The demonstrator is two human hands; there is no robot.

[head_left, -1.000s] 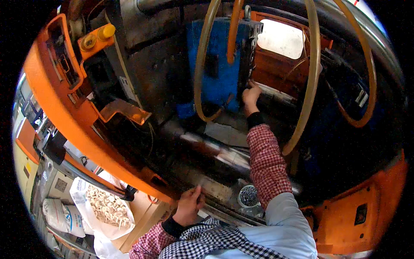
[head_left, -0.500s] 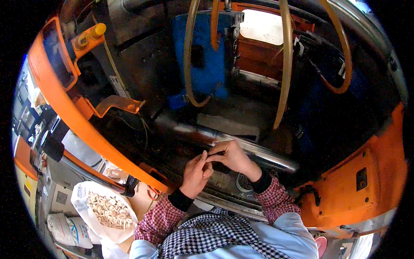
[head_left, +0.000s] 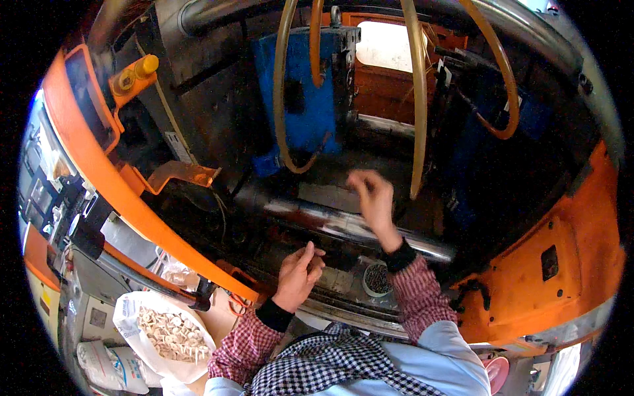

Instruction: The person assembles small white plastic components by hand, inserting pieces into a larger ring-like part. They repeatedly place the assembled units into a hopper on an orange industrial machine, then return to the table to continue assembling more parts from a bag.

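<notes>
My left hand (head_left: 298, 277) is closed at the front of the machine, fingers curled in and thumb raised along them. What lies inside those fingers, if anything, is hidden. Farther in and to the right, my right hand (head_left: 375, 201) reaches over the shiny steel bar (head_left: 330, 222), fingertips drawn together as in a pinch. Motion blurs it, and I cannot make out anything between the fingertips. Below my right wrist stands a small pale tub (head_left: 377, 280) full of small dark metal pieces. The blue mould block (head_left: 307, 86) is beyond my hands.
Yellowish hoses (head_left: 417, 99) hang down ahead. An orange frame (head_left: 158, 228) runs along the left, with an orange panel (head_left: 535, 277) on the right. At lower left, a white bag (head_left: 129, 317) holds many small cream-coloured parts (head_left: 173, 332).
My hands have parted. The right one has moved forward over the steel bar, while the left stays near its place. The tub shows more fully, and the whole view has shifted slightly.
</notes>
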